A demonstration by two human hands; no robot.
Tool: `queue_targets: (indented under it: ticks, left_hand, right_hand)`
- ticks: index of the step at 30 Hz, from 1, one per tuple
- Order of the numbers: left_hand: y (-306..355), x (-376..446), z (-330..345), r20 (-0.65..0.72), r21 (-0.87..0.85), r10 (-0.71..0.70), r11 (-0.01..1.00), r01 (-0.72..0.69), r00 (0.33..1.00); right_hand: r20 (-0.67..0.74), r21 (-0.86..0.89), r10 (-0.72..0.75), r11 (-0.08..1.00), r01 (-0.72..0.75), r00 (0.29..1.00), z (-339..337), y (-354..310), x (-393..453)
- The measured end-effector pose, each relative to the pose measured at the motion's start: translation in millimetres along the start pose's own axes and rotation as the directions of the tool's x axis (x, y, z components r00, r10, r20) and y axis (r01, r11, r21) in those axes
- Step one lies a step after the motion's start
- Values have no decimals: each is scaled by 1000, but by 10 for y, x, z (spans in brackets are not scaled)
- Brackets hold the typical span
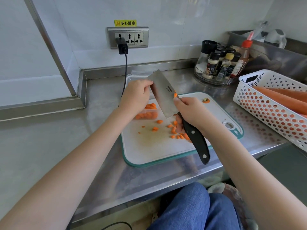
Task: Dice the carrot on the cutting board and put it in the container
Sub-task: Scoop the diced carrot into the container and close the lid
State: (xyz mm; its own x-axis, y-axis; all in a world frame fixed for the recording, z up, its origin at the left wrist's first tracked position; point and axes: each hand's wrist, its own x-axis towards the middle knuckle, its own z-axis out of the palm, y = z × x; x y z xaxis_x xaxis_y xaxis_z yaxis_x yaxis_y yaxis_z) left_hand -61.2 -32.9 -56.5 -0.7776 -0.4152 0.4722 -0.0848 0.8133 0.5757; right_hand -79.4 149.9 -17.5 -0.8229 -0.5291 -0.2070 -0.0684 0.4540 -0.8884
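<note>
Holding the cleaver (163,93) over the container (146,112) beyond the board (149,146), right hand (191,112) fingers clamp its handle; left hand (135,97) fingers pinch the blade, wiping dice (176,130) off. Sweep away from the edge.

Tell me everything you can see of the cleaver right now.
The cleaver has a broad rectangular steel blade with small printed lettering and a black riveted handle. It is lifted off the cutting board, blade tilted up and away over the clear container of diced carrot. The right hand grips it where blade meets handle; the left hand touches the blade's far edge. A carrot bit clings beside the right thumb.
</note>
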Motion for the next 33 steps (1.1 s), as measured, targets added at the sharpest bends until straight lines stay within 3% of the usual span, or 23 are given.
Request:
queue_targets:
  ticks: [4,8,10,13,17,25,29,31,33]
  left_hand:
    - [14,-143,-69,-95,43,-72,996,77,993]
    - [22,-114,-156,-218,-140,-95,988,66,971]
    - [68,-110,-178,-152,-189,45,979,-73,987]
    - [188,-123,-187,75,-246,270,938,-244,960]
    - [226,-155,-111,241,-127,370,928,-349,897]
    - [-29,-284,-169,207,30,338,936,-351,918]
    - [-183,-340,-239,233,158,140,971,-180,962]
    - [-190,-371,-233,217,156,95,979,-131,971]
    - [-114,-418,-209,122,91,144,984,-155,982]
  right_hand:
    - [20,-67,-44,997,45,999,3,34,-4]
    - [40,-87,-47,995,50,998,5,27,23]
    - [51,-86,-37,995,41,998,1,3,43]
    - [69,-78,-12,997,17,998,-7,-65,59]
    - [53,-15,34,999,-33,998,-10,-127,65]
    - [-28,20,66,998,-65,997,-39,-189,93]
    - [-43,4,70,998,-70,997,-79,-179,85]
    - [-104,-71,41,996,-48,994,-132,-113,69]
    - [-176,-108,14,994,-34,984,-227,16,34]
